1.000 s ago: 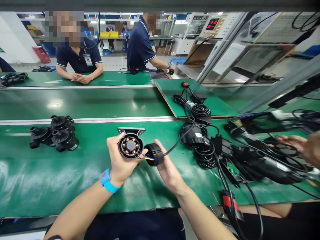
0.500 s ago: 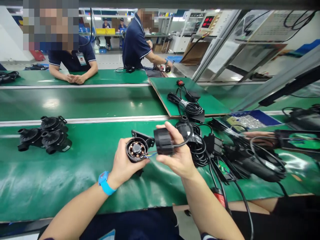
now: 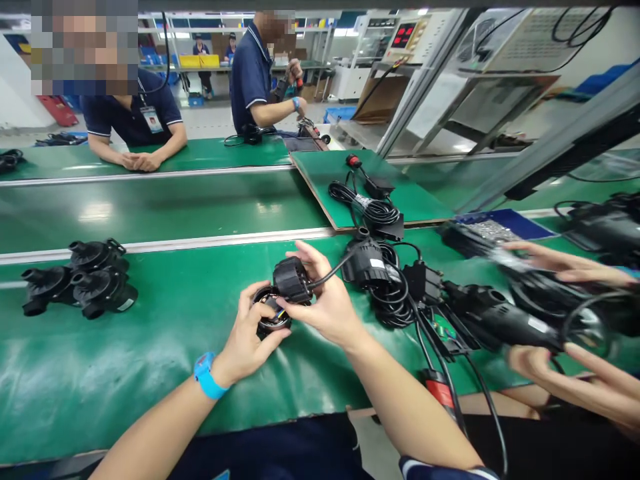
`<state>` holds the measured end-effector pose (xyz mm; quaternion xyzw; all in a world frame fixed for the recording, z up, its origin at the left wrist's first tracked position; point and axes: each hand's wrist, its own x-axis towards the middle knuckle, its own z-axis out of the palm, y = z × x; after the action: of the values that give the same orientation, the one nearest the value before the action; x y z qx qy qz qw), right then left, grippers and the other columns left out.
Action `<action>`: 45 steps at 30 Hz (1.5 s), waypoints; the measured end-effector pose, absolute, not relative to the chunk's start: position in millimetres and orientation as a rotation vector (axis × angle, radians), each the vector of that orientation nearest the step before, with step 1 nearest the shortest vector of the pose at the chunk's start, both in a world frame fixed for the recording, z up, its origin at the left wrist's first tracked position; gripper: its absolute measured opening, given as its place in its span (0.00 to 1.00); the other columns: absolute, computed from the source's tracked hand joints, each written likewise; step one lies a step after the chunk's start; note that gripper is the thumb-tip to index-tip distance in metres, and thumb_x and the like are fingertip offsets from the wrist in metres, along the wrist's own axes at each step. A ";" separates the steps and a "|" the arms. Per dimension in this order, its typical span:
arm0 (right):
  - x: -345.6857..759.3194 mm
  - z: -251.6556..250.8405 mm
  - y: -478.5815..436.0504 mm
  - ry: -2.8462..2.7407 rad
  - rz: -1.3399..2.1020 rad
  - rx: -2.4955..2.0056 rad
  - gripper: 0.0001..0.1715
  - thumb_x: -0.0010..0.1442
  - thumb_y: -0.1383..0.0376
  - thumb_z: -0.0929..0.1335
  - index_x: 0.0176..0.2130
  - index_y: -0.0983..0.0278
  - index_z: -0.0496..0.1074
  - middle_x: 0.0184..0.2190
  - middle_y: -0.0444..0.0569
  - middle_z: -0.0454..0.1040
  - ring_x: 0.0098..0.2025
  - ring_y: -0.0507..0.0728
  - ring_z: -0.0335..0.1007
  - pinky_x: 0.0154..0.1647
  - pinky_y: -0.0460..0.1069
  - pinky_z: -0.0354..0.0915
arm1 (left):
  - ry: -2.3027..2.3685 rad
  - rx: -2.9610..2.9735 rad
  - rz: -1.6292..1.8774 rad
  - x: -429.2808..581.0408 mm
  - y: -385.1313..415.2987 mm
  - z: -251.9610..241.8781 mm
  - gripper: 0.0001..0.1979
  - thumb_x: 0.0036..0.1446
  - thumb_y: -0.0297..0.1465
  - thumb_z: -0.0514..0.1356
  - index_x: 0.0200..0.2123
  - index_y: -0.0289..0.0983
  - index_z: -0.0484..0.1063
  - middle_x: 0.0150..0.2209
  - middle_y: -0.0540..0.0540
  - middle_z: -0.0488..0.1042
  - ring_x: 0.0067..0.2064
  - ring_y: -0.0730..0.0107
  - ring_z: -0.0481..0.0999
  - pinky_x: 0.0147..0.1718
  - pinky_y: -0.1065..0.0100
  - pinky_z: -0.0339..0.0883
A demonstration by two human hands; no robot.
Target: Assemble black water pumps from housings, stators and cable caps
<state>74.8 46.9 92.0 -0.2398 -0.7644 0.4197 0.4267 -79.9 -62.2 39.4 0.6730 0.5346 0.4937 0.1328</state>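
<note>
Where the open motor housing [image 3: 281, 325] is held: over the green desk [image 3: 165, 327], in front of the person; whether the desk is touched beneath cannot be told.
Left hand [image 3: 246, 341]: wrapped around the housing, with a finger bent across the opening; a blue wristband [image 3: 208, 377] is worn on this wrist.
Right hand [image 3: 330, 307]: closed on a black cap [image 3: 290, 280], which is held tilted at the housing's upper right, part of the opening being hidden by it.
Thin wires [image 3: 281, 312]: yellow and blue, seen at the opening, beside the right thumb.
Black cable [image 3: 334, 268]: led from the cap's end toward a dark pump [image 3: 367, 261] at the right.
Beyond that pump: coiled cable [image 3: 395, 308], a green circuit board [image 3: 443, 325] and a long black body [image 3: 500, 317] are crowded together; a red-and-black plug [image 3: 439, 388] is seen at the desk's front edge.
Left side: three black pumps [image 3: 103, 288] are grouped, well apart from the hands.
Raised green panel [image 3: 425, 208]: bundled cable [image 3: 367, 201] and a red connector [image 3: 353, 161] are laid on it.
Neighbour's hands [image 3: 555, 260]: held among the black parts, their grip unclear.
Across the desk: a co-worker's hands [image 3: 143, 160] are clasped.
</note>
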 end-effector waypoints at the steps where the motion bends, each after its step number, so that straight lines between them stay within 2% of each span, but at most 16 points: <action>1: 75.4 92.6 48.6 -1.964 1.055 -0.592 0.48 0.53 0.63 0.77 0.67 0.61 0.59 0.58 0.56 0.71 0.56 0.64 0.72 0.59 0.58 0.68 | 1.553 1.981 1.426 -80.8 -62.3 38.5 0.12 0.60 0.28 0.65 0.41 0.42 0.63 0.62 0.37 0.59 0.64 0.53 0.65 0.58 0.46 0.67; 6: 78.9 101.8 56.6 -2.178 1.076 -0.501 0.43 0.54 0.67 0.75 0.65 0.59 0.64 0.57 0.51 0.74 0.58 0.63 0.71 0.62 0.57 0.64 | 1.487 2.066 1.520 -82.8 -60.0 34.0 0.19 0.58 0.28 0.67 0.49 0.44 0.63 0.61 0.37 0.60 0.63 0.54 0.67 0.56 0.47 0.69; 10: 80.9 105.3 60.5 -2.232 1.094 -0.473 0.44 0.56 0.68 0.72 0.68 0.56 0.61 0.60 0.49 0.72 0.61 0.63 0.69 0.64 0.59 0.62 | 1.488 2.077 1.459 -84.0 -59.0 37.6 0.13 0.59 0.27 0.66 0.45 0.44 0.71 0.63 0.39 0.59 0.63 0.54 0.68 0.57 0.49 0.70; 16: 85.7 98.0 66.1 -2.300 1.144 -0.406 0.44 0.62 0.58 0.72 0.71 0.56 0.54 0.66 0.52 0.64 0.67 0.64 0.61 0.68 0.62 0.57 | 1.456 2.051 1.321 -92.0 -58.0 48.4 0.03 0.59 0.31 0.67 0.38 0.42 0.79 0.60 0.38 0.66 0.59 0.55 0.73 0.56 0.54 0.73; 21: 86.4 86.6 72.8 -2.159 1.358 -0.281 0.42 0.64 0.44 0.69 0.66 0.62 0.56 0.60 0.58 0.68 0.61 0.65 0.67 0.62 0.61 0.65 | 1.451 1.983 1.183 -106.0 -54.3 58.5 0.05 0.55 0.33 0.71 0.37 0.44 0.83 0.63 0.39 0.65 0.65 0.48 0.68 0.60 0.49 0.70; 27: 91.4 97.1 83.3 -2.343 1.336 -0.157 0.44 0.57 0.45 0.76 0.64 0.60 0.63 0.57 0.53 0.70 0.60 0.64 0.68 0.62 0.60 0.63 | 1.257 2.059 0.993 -131.4 -36.3 72.9 0.09 0.49 0.31 0.74 0.36 0.48 0.83 0.63 0.43 0.68 0.65 0.50 0.69 0.62 0.48 0.68; 29: 93.9 103.7 84.5 -2.422 1.272 -0.162 0.43 0.56 0.47 0.77 0.64 0.58 0.65 0.56 0.52 0.71 0.59 0.64 0.68 0.62 0.60 0.63 | 1.189 2.053 0.968 -140.4 -29.7 77.8 0.06 0.49 0.37 0.74 0.32 0.47 0.84 0.64 0.43 0.68 0.64 0.47 0.70 0.61 0.45 0.69; 31: 95.4 108.4 84.5 -2.474 1.210 -0.178 0.43 0.56 0.50 0.78 0.65 0.56 0.65 0.55 0.51 0.71 0.58 0.63 0.69 0.61 0.60 0.64 | 1.183 1.950 1.128 -146.5 -24.4 86.0 0.14 0.55 0.48 0.68 0.30 0.45 0.83 0.65 0.40 0.67 0.62 0.46 0.73 0.57 0.43 0.72; 32: 95.5 110.0 84.4 -2.490 1.182 -0.173 0.44 0.56 0.51 0.78 0.65 0.55 0.64 0.55 0.50 0.72 0.57 0.63 0.69 0.61 0.59 0.65 | 1.213 1.897 1.257 -147.3 -22.2 92.2 0.19 0.57 0.53 0.63 0.32 0.44 0.83 0.65 0.39 0.66 0.61 0.46 0.73 0.57 0.43 0.72; 34: 94.9 112.2 84.9 -2.510 1.141 -0.143 0.45 0.56 0.53 0.78 0.66 0.55 0.63 0.55 0.50 0.72 0.56 0.61 0.70 0.60 0.57 0.66 | 1.325 1.926 1.444 -142.6 -18.5 107.8 0.29 0.59 0.59 0.57 0.48 0.45 0.80 0.68 0.37 0.61 0.67 0.43 0.66 0.61 0.39 0.65; 36: 94.3 113.0 86.5 -2.525 1.110 -0.122 0.44 0.57 0.54 0.78 0.67 0.56 0.63 0.56 0.50 0.72 0.57 0.61 0.70 0.60 0.57 0.66 | 1.411 2.205 1.342 -130.2 -15.0 123.8 0.41 0.53 0.62 0.60 0.63 0.45 0.68 0.70 0.36 0.57 0.72 0.37 0.52 0.65 0.32 0.51; 38: 95.7 111.5 87.7 -2.528 1.067 -0.151 0.42 0.59 0.53 0.76 0.66 0.59 0.64 0.57 0.53 0.72 0.59 0.63 0.69 0.61 0.58 0.65 | 1.378 2.493 1.033 -115.2 -11.6 134.0 0.49 0.49 0.59 0.66 0.69 0.44 0.59 0.70 0.34 0.58 0.73 0.34 0.47 0.66 0.29 0.44; 40: 99.8 106.5 85.7 -2.525 1.043 -0.188 0.48 0.56 0.51 0.77 0.67 0.63 0.62 0.60 0.57 0.70 0.63 0.66 0.65 0.64 0.61 0.62 | 1.278 2.612 0.781 -104.4 -8.5 135.3 0.45 0.56 0.50 0.66 0.71 0.43 0.54 0.70 0.35 0.59 0.73 0.38 0.49 0.68 0.34 0.46; 42: 104.9 97.8 78.4 -2.505 1.070 -0.232 0.62 0.48 0.50 0.80 0.69 0.67 0.55 0.64 0.61 0.64 0.68 0.68 0.58 0.67 0.61 0.58 | 1.229 2.608 0.667 -100.7 -6.7 130.6 0.39 0.63 0.43 0.62 0.72 0.42 0.51 0.69 0.35 0.60 0.72 0.46 0.54 0.68 0.44 0.53; 44: 107.9 86.6 66.3 -2.425 1.114 -0.335 0.71 0.41 0.51 0.83 0.70 0.68 0.50 0.66 0.63 0.60 0.69 0.68 0.54 0.69 0.60 0.57 | 1.255 2.565 0.630 -101.9 -6.6 125.4 0.35 0.65 0.42 0.60 0.70 0.41 0.53 0.66 0.35 0.64 0.68 0.49 0.62 0.64 0.50 0.63; 45: 108.1 80.9 59.4 -2.357 1.125 -0.409 0.71 0.41 0.54 0.83 0.70 0.68 0.48 0.65 0.63 0.60 0.68 0.68 0.56 0.68 0.59 0.58 | 1.284 2.546 0.620 -103.0 -7.2 124.2 0.33 0.65 0.43 0.61 0.69 0.41 0.56 0.63 0.35 0.67 0.65 0.50 0.67 0.61 0.51 0.67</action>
<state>108.1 59.4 80.9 -0.1500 -0.8641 0.4125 0.2464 -103.0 -7.2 124.2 0.8670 0.4373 0.2111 0.1116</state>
